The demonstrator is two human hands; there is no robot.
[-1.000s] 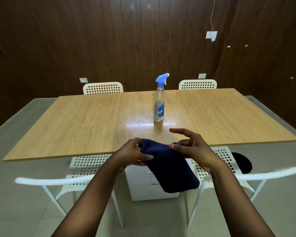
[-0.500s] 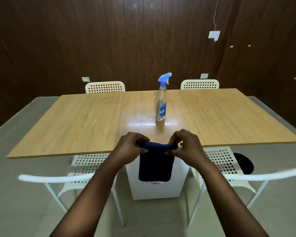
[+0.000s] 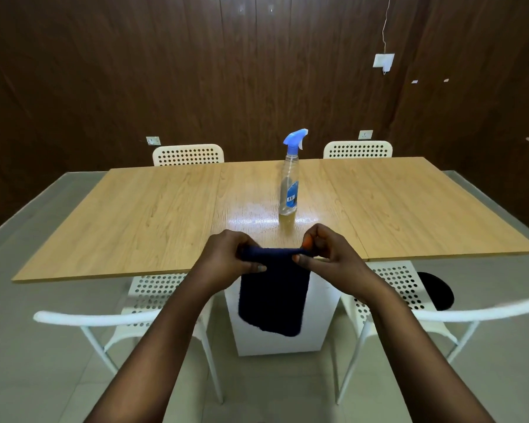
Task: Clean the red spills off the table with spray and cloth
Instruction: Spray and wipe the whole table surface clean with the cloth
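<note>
Head view, both hands [image 3: 229,257] [image 3: 330,254] pinching dark cloth [image 3: 272,297], spray bottle [image 3: 289,184] beyond, chairs [image 3: 153,300] below, perhaps a cabinet [image 3: 324,325].

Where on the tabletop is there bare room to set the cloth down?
The wooden table is bare left of the clear spray bottle with blue trigger, and right of it to the far edge. The near middle is crowded: both hands hold the dark blue cloth there.

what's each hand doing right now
Left hand: pinching the left top corner of the cloth.
Right hand: pinching the cloth's right top corner.
</note>
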